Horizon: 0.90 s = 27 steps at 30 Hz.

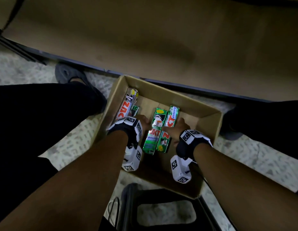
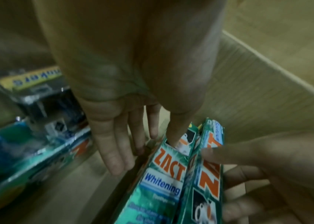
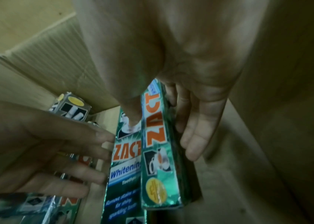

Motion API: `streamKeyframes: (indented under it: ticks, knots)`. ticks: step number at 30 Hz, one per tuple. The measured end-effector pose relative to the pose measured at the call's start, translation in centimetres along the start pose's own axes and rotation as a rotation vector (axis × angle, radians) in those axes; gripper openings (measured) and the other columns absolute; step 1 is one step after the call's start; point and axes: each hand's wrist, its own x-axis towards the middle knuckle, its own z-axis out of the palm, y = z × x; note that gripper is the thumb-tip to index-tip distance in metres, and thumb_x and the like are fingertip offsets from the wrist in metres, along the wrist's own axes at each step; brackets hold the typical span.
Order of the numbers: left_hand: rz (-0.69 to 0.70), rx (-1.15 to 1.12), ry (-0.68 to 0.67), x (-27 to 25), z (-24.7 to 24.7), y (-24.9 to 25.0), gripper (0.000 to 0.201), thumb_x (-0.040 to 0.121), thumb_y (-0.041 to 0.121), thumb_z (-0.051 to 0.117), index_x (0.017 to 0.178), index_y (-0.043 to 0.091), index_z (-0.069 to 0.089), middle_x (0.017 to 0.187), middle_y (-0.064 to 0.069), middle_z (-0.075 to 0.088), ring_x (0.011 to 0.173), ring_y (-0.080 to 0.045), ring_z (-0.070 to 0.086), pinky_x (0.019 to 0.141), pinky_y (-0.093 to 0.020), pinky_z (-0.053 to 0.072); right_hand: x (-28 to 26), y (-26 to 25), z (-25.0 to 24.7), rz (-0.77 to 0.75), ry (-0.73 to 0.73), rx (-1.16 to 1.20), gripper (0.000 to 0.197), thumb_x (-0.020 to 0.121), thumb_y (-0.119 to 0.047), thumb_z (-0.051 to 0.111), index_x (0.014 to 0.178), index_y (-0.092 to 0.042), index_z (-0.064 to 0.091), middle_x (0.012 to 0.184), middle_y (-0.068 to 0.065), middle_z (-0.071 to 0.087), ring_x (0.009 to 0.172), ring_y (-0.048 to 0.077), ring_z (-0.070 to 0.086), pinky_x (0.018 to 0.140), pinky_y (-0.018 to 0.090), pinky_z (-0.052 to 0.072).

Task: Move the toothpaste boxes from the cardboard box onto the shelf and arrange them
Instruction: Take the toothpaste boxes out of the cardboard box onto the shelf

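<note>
Two green Zact toothpaste boxes (image 1: 159, 130) lie side by side mid-floor in the cardboard box (image 1: 210, 120); left hand (image 1: 143, 121) and right hand (image 1: 181, 126) flank them, fingers straight, thumbs on top, pressing; silver Zact box (image 1: 126, 105) leans at left wall

We see dim light, a pale patterned floor (image 1: 245, 157) at both sides, and a black stool (image 1: 161, 212) at bottom centre.

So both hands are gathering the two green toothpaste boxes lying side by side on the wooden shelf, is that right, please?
Not quite: the two green toothpaste boxes lie inside the open brown cardboard box, as the head view shows. Both the left hand and right hand flank them.
</note>
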Motion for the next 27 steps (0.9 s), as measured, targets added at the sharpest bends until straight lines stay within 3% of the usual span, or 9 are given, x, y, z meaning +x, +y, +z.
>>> streamKeyframes:
  ticks: [5,8,11,15,18,20,23,27]
  knots:
    - [-0.02,0.016,0.007,1.8,1.6,-0.9,0.037,0.095,0.016,0.058,0.131,0.007,0.058,0.132,-0.014,0.059,0.121,-0.029,0.057,0.096,-0.031,0.047,1.4,0.4,0.9,0.03,0.019,0.028,0.083,0.078,-0.047,0.077,0.139,-0.011,0.033,0.131,0.012,0.057,0.109,0.034,0.062,0.088,0.042,0.055]
    - [-0.029,-0.006,0.014,2.3,2.0,-1.3,0.038,0.093,0.014,0.059,0.13,0.008,0.058,0.131,-0.015,0.059,0.118,-0.03,0.059,0.095,-0.033,0.05,1.5,0.4,0.7,0.041,0.004,0.036,0.095,0.077,-0.048,0.076,0.147,-0.009,0.024,0.135,0.013,0.054,0.112,0.034,0.061,0.088,0.041,0.056]
    - [-0.014,0.008,0.004,2.6,2.0,-1.6,0.041,0.091,0.022,0.066,0.128,0.009,0.057,0.127,-0.013,0.06,0.114,-0.032,0.06,0.092,-0.032,0.049,1.4,0.5,0.5,0.061,-0.012,0.062,0.106,0.071,-0.052,0.074,0.152,-0.013,0.018,0.14,0.011,0.052,0.113,0.033,0.061,0.089,0.042,0.056]
    - [-0.03,0.013,-0.011,2.4,2.1,-1.1,0.046,0.088,0.039,0.067,0.123,0.011,0.057,0.117,-0.009,0.063,0.117,-0.03,0.057,0.095,-0.033,0.043,1.0,1.6,-0.1,0.077,0.005,0.104,0.09,0.082,-0.045,0.068,0.15,-0.012,0.021,0.141,0.012,0.048,0.115,0.035,0.058,0.088,0.039,0.054]
    - [-0.029,0.065,0.033,2.2,3.0,-0.3,0.072,0.086,0.043,0.07,0.14,0.006,0.04,0.139,-0.015,0.049,0.131,-0.03,0.045,0.105,-0.037,0.035,0.5,2.0,-0.3,0.097,-0.002,0.132,0.082,0.074,-0.042,0.067,0.144,-0.017,0.03,0.132,0.01,0.052,0.103,0.035,0.063,0.086,0.048,0.058]
    - [-0.036,0.055,0.11,1.8,3.4,0.1,0.089,0.075,0.049,0.078,0.14,0.007,0.035,0.139,-0.015,0.047,0.127,-0.03,0.048,0.103,-0.039,0.038,0.9,2.7,-0.3,0.105,0.015,0.175,0.075,0.064,-0.037,0.063,0.133,-0.024,0.038,0.119,0.008,0.059,0.094,0.033,0.065,0.079,0.051,0.06]
    - [-0.004,0.11,0.108,2.0,4.1,0.4,0.109,0.071,0.049,0.081,0.148,0.006,0.018,0.146,-0.016,0.038,0.13,-0.034,0.046,0.1,-0.042,0.042,1.6,3.7,-0.4,0.08,0.038,0.158,0.067,0.073,-0.031,0.059,0.135,-0.026,0.035,0.114,0.008,0.062,0.093,0.033,0.066,0.08,0.052,0.059]
    - [-0.001,0.096,0.112,2.2,4.2,0.6,0.109,0.077,0.037,0.08,0.151,0.002,0.007,0.146,-0.019,0.039,0.128,-0.035,0.049,0.094,-0.04,0.046,0.3,3.4,-0.8,0.084,0.085,0.152,0.072,0.077,-0.035,0.065,0.139,-0.019,0.031,0.119,0.008,0.057,0.089,0.031,0.065,0.081,0.048,0.059]
